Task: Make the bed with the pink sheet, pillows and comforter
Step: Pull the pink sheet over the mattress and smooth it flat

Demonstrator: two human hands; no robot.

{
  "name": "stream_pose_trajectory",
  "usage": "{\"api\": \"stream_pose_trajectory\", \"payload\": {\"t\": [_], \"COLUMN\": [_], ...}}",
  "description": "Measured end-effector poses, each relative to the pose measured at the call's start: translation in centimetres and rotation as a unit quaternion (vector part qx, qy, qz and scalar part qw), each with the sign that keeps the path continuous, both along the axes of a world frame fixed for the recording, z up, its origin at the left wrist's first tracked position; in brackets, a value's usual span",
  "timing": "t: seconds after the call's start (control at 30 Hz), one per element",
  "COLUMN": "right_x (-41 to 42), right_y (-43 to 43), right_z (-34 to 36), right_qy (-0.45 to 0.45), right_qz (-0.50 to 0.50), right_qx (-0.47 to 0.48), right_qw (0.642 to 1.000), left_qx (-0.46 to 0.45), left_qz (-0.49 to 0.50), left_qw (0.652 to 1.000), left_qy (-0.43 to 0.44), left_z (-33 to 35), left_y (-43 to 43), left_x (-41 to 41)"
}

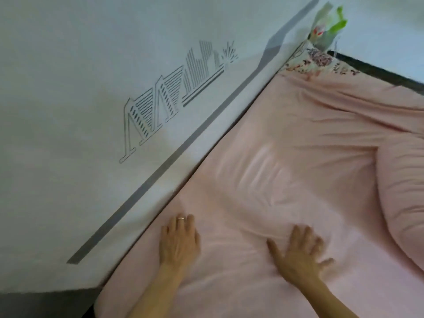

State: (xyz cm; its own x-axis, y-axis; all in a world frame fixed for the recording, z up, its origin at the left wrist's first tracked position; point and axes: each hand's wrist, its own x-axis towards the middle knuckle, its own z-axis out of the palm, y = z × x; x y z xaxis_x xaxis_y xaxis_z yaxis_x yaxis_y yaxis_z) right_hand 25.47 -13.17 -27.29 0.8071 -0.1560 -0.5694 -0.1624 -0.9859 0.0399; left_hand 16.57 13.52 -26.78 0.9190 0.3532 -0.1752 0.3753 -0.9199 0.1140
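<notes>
A pink sheet (286,138) covers the mattress and shows soft wrinkles across its middle. My left hand (179,242) lies flat on the sheet near the wall-side edge, fingers straight. My right hand (300,255) presses flat on the sheet a little to the right, fingers spread and blurred. A bulky pink comforter or pillow (403,193) is bunched at the right edge. A floral fabric (319,60) lies at the far corner of the bed.
A white wall (80,111) with a grey stripe and a skyline drawing runs along the bed's left side. A green and white plastic bag (325,26) sits in the far corner. A dark bed edge (376,70) borders the far side.
</notes>
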Motion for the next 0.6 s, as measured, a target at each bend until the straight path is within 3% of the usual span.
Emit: {"api": "stream_pose_trajectory", "payload": {"t": [0.1, 0.27, 0.4, 0.47, 0.6], "right_x": [4.1, 13.6, 20.8, 22.9, 24.7], "right_y": [2.4, 8.3, 7.5, 4.8, 2.6], "right_z": [0.7, 1.2, -2.0, -4.6, -6.8], "right_qy": [-0.085, -0.217, -0.153, -0.098, -0.085], "right_qz": [0.063, 0.134, 0.176, 0.122, 0.031], "right_qx": [0.056, 0.177, 0.146, 0.098, 0.056], "right_qw": [0.993, 0.951, 0.961, 0.983, 0.994], "left_qx": [-0.031, -0.026, -0.002, -0.003, -0.032], "left_qz": [-0.098, -0.199, -0.264, -0.254, -0.170], "left_qw": [0.989, 0.974, 0.962, 0.964, 0.983], "left_qy": [-0.103, -0.106, -0.075, -0.075, -0.066], "left_z": [1.5, -0.8, -4.5, -6.8, -8.2], "left_y": [-1.2, -2.9, -1.2, 0.6, 2.2], "left_x": [7.8, 21.3, 29.8, 31.7, 34.1]}}
